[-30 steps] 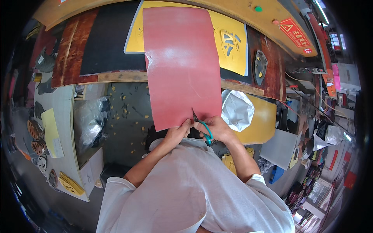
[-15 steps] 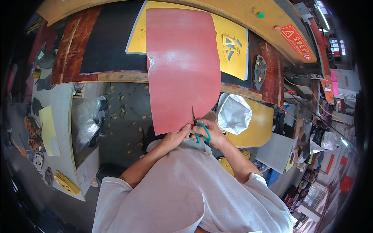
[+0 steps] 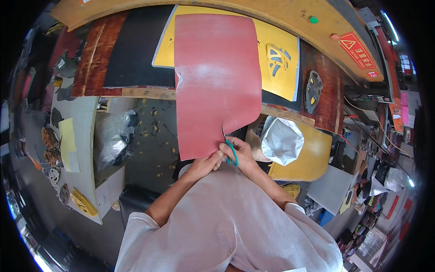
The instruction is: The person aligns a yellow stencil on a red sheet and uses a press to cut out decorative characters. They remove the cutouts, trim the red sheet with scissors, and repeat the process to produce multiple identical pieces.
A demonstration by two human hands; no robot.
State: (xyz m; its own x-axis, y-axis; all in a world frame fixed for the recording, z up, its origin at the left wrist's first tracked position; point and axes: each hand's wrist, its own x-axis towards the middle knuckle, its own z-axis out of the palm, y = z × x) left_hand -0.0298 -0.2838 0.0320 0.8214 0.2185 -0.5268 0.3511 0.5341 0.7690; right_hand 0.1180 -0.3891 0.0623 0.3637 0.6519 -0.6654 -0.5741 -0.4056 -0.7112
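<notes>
A large dull-red sheet (image 3: pixel 217 68) stretches from the bench toward my body, its near part overhanging the bench edge. My right hand (image 3: pixel 244 156) grips scissors (image 3: pixel 233 154) with teal handles, their dark blades at the sheet's near right edge. Part of one blade shows above the red surface; the other is hidden. To the left of the scissors, my left hand (image 3: pixel 205 167) is closed on the sheet's near edge in a pinch between thumb and fingers. The two hands are close together in front of my shirt.
Beneath the red sheet lies a yellow sheet (image 3: pixel 286 77) with cut-out shapes, on a black mat (image 3: pixel 136 50). A perforated dark plate (image 3: pixel 313 90) rests at the bench's right. An orange machine beam (image 3: pixel 253 11) crosses behind. A silvery-white bag (image 3: pixel 282 140) stands right of my hands.
The scissors have turned, and their handle loops look closer together. The sheet's near right edge looks straighter and more slanted. The whole view has shifted slightly.
</notes>
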